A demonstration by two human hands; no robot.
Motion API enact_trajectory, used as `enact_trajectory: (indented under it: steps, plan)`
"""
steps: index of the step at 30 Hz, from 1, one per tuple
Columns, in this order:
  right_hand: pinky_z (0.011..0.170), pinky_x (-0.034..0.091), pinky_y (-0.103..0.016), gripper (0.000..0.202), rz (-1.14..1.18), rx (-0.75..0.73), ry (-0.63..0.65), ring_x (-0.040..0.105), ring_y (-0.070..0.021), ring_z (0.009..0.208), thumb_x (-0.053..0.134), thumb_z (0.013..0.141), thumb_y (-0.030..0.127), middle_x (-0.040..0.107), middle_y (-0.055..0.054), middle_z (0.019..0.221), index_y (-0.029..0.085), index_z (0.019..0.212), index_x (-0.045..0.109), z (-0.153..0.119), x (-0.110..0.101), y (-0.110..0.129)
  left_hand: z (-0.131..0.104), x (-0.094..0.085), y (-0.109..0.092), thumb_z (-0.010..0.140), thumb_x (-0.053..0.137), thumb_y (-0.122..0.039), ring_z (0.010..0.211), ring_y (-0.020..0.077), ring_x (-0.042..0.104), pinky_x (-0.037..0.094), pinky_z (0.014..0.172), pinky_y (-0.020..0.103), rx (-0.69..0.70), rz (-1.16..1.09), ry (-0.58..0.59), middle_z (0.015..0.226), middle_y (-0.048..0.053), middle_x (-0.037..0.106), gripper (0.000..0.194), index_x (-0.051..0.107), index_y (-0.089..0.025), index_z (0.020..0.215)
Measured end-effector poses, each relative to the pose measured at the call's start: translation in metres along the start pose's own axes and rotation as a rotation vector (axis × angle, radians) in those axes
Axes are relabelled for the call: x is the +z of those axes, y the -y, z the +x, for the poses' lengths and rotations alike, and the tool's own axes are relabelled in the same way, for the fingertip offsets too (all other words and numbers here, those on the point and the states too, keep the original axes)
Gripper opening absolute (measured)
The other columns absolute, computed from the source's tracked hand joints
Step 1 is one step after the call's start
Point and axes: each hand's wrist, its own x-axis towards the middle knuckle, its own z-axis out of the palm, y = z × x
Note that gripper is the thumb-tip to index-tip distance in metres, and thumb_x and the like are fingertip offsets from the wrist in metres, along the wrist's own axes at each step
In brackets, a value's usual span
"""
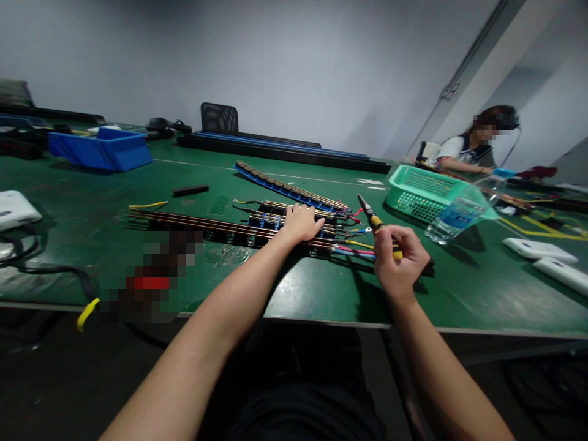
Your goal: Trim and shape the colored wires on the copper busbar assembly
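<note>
My left hand lies palm down across several long black and blue strips with copper-coloured bars, its thumb stretched to the right. What its fingertips touch is partly hidden. My right hand is closed around needle-nose pliers with yellow and black handles, their dark jaws pointing up and left. Left of that hand, yellow, red and blue wires come out of the strips' right ends. Behind my left hand, another blue strip with metal bars lies at a slant.
A green basket and a tilted water bottle stand at the right. White flat devices lie nearby. Further left are a blue bin and a short black bar. Long black rails lie at the back; another person sits far right.
</note>
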Motion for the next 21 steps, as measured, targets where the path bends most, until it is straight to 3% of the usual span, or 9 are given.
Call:
enact_trajectory:
  steps: [5,10,14,21]
  plan:
    - [0.052,0.041,-0.025,0.021,0.059,0.054,-0.009,0.052,-0.0115,0.053,0.072,0.091,0.04,0.06,0.002,0.068,0.02,0.089,0.068,-0.019,-0.011,0.002,-0.001,-0.001,0.0,0.105,0.039,-0.055,0.137,0.0365,0.048,0.034,0.115,0.051,0.001,0.006,0.0,0.146,0.018,0.058,0.056,0.061,-0.015,0.137]
    - [0.04,0.031,-0.02,0.026,0.321,0.289,0.032,0.041,-0.0051,0.043,0.072,0.092,0.035,0.066,0.001,0.082,0.023,0.114,0.065,-0.051,-0.025,0.019,0.0,0.0,0.0,0.105,0.039,-0.055,0.136,0.0361,0.05,0.036,0.114,0.05,0.0,0.015,-0.005,0.145,0.017,0.06,0.055,0.062,-0.015,0.135]
    - [0.042,0.038,-0.021,0.031,0.411,0.378,0.029,0.038,-0.0023,0.039,0.07,0.093,0.032,0.069,0.0,0.089,0.026,0.123,0.064,-0.075,-0.039,0.041,0.001,0.0,0.0,0.105,0.038,-0.056,0.136,0.0352,0.049,0.035,0.115,0.05,-0.008,0.02,-0.001,0.143,0.016,0.061,0.055,0.062,-0.017,0.135]
    - [0.037,0.032,-0.02,0.034,0.418,0.355,0.085,0.04,-0.0026,0.04,0.069,0.094,0.031,0.068,-0.001,0.093,0.028,0.127,0.063,-0.069,-0.038,0.048,0.001,0.0,0.0,0.105,0.039,-0.054,0.137,0.0363,0.049,0.034,0.115,0.051,-0.004,0.003,0.003,0.143,0.018,0.06,0.055,0.062,-0.014,0.135]
